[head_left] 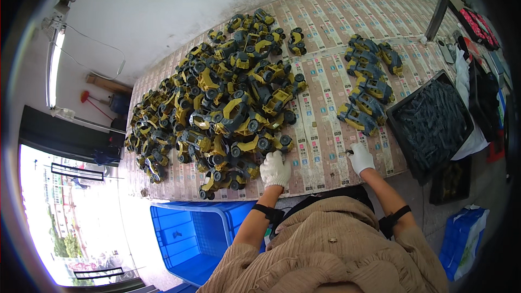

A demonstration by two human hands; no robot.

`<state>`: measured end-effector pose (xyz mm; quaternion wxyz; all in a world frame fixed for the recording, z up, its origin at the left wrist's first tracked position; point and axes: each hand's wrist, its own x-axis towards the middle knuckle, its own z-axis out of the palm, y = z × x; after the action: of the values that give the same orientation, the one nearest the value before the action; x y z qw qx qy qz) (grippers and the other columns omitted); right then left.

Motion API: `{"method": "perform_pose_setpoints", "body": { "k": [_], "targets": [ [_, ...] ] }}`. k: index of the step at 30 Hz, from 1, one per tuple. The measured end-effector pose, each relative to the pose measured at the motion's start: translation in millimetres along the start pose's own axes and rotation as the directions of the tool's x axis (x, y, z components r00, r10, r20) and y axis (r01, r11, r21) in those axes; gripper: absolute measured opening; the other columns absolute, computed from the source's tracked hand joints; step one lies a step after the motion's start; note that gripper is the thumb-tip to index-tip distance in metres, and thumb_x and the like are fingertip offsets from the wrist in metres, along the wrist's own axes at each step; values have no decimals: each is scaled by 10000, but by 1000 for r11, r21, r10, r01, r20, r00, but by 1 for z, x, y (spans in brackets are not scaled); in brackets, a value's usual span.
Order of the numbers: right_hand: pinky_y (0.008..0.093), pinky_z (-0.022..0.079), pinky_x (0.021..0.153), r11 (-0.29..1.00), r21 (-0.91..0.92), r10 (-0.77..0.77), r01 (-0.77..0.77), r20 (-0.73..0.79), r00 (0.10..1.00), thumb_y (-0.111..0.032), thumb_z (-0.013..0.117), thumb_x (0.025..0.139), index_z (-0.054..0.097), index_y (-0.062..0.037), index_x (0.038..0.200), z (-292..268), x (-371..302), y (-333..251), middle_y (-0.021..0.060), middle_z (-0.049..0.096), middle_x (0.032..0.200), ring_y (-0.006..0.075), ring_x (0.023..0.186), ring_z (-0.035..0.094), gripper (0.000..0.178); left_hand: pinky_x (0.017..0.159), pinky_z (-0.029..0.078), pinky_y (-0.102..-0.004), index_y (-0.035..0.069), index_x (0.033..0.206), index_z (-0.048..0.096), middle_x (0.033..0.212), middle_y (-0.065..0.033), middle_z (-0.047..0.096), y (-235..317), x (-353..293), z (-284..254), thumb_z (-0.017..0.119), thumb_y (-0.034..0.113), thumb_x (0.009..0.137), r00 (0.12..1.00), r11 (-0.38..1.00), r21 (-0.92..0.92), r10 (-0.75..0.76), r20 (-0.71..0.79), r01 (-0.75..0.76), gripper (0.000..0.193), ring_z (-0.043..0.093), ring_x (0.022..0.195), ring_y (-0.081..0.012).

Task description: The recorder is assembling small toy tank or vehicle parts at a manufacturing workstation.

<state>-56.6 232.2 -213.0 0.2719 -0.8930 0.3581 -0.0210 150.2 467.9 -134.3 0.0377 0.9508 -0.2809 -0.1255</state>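
A big heap of yellow and dark grey toy cars (217,97) covers the left half of the table. My left hand (275,170), in a white knitted glove, is at the near right edge of that heap. Its fingers curl against a toy car (259,145) with black wheels; the fingertips are partly hidden. Farther right, my right hand (361,159), also in a white glove, is just above the table near its front edge. Its fingers are pinched together, with a small dark bit at the tips, too small to name. Beyond it stands a group of toy cars (364,95) in a rough row.
The table (320,165) has a patterned paper-like cover. To the right, a black tray (429,154) is full of dark grey plastic parts (432,118). A blue crate (198,239) stands below the front edge at left. A metal post (438,11) rises at the far right.
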Motion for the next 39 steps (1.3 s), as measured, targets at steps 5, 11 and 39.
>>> {"method": "perform_pose_setpoints", "body": {
  "k": [5, 11, 39],
  "targets": [
    [491, 517, 909, 990, 3, 135, -138, 201, 970, -263, 731, 869, 714, -73, 1080, -23, 4, -7, 175, 659, 1104, 390, 1037, 642, 284, 906, 509, -502, 111, 1313, 562, 1248, -207, 624, -13, -8, 4, 593, 346, 892, 991, 981, -163, -118, -57, 107, 483, 643, 1092, -412],
    [474, 516, 896, 996, 85, -57, 41, 196, 979, -292, 727, 865, 740, -70, 1030, -36, -17, 6, 171, 693, 1037, 379, 1028, 641, 277, 867, 540, -498, 112, 1131, 720, 1053, -201, 728, -17, 17, 3, 577, 382, 898, 993, 970, -213, -119, 23, 121, 384, 688, 1000, -405],
    [402, 508, 812, 792, 608, -115, -51, 232, 966, -175, 602, 971, 623, -15, 1117, -57, -28, 11, 186, 702, 972, 351, 885, 674, 217, 745, 631, -482, 109, 1004, 567, 708, -58, 597, 86, 9, 7, 666, 269, 954, 522, 65, -521, -7, 853, 851, 194, 624, 591, -238]
  ]
}}
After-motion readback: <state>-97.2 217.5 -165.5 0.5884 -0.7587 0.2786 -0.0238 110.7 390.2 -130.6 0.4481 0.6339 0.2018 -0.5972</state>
